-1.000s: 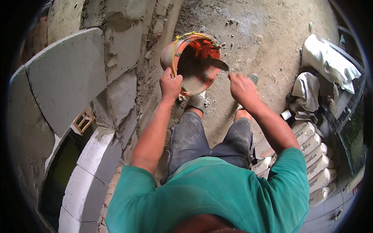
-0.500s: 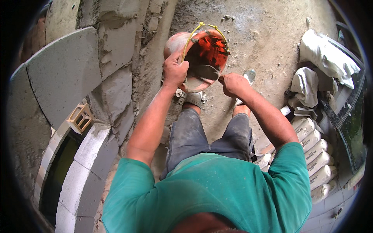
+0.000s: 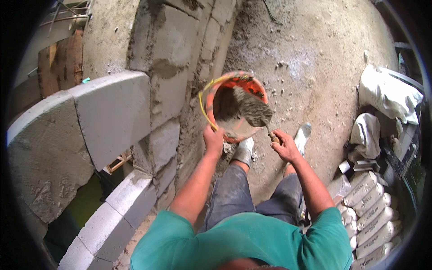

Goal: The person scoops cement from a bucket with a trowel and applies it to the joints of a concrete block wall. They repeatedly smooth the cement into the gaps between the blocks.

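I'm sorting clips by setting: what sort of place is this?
Most likely a building site with masonry under way: a block wall with rough mortar joints, an orange bucket of wet mortar with a loaded trowel, and stacked bags on a dirt floor.

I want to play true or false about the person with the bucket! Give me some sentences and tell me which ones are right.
1. The left hand holds the rim of the orange bucket. True.
2. The right hand is empty. False: its grip is closed on a trowel loaded with wet grey mortar.
3. The bucket is blue. False: it is orange, with a yellow handle.
4. A wall of grey blocks stands on the person's left. True.
5. Stacked sacks lie on the floor at the person's right. True.
6. The person wears a red shirt. False: the shirt is green.
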The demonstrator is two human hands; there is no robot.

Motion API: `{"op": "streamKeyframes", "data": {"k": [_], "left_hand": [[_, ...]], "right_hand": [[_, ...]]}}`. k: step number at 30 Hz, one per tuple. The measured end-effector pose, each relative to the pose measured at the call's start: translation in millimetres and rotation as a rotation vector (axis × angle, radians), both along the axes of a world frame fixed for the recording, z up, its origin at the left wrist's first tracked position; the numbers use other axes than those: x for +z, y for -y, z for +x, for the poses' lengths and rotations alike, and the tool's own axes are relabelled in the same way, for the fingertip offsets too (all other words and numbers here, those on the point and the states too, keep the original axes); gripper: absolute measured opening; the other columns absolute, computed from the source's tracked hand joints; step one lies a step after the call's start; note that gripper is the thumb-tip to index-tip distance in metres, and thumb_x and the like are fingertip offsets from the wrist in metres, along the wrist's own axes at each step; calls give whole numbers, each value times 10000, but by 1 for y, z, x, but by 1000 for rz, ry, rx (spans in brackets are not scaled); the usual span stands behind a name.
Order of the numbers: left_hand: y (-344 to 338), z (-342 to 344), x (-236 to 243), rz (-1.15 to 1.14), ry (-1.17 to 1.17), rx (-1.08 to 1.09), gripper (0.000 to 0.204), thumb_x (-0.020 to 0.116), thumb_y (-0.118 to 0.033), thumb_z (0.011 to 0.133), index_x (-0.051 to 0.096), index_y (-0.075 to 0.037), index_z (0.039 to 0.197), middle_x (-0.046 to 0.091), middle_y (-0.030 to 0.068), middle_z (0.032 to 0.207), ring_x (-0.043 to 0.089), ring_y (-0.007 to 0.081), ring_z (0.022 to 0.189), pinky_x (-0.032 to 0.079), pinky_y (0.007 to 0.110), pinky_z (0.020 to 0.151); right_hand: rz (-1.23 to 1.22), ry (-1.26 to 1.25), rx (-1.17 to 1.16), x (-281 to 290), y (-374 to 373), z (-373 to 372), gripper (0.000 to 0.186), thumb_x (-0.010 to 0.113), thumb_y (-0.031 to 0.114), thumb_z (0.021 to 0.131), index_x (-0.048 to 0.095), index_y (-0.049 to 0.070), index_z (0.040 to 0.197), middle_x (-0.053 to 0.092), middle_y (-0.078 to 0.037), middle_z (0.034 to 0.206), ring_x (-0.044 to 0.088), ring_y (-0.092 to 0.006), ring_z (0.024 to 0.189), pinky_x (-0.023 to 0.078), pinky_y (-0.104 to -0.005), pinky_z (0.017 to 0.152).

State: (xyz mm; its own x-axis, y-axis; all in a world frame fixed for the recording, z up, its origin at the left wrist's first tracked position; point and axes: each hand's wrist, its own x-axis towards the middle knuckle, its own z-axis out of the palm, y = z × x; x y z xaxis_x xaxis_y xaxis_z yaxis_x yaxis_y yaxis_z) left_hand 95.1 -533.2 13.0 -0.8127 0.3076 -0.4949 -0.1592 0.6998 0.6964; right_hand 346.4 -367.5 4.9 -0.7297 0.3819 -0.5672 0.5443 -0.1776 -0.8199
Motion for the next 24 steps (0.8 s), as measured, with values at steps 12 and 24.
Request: {"op": "streamKeyframes", "data": {"k": [12,24], "left_hand": [[80,78,-29,35,320,328,166,600,-10,819,483,-49,930,502,8,824,527,118,706,461,265,647],[149,90,-9,-230,244,-102,240,638,-102,842,545,12,1031,594,122,846,620,250,790,503,378,734]], "right_hand": [[182,-554,-1301,-10,-39,-181,231,654,-13,876,488,91,997,518,16,860,490,-69,740,439,-233,695],[246,-196,-952,-19,-41,-322,385,672,200,848,525,19,1155,650,-180,978,650,-338,883,507,-424,802]]}}
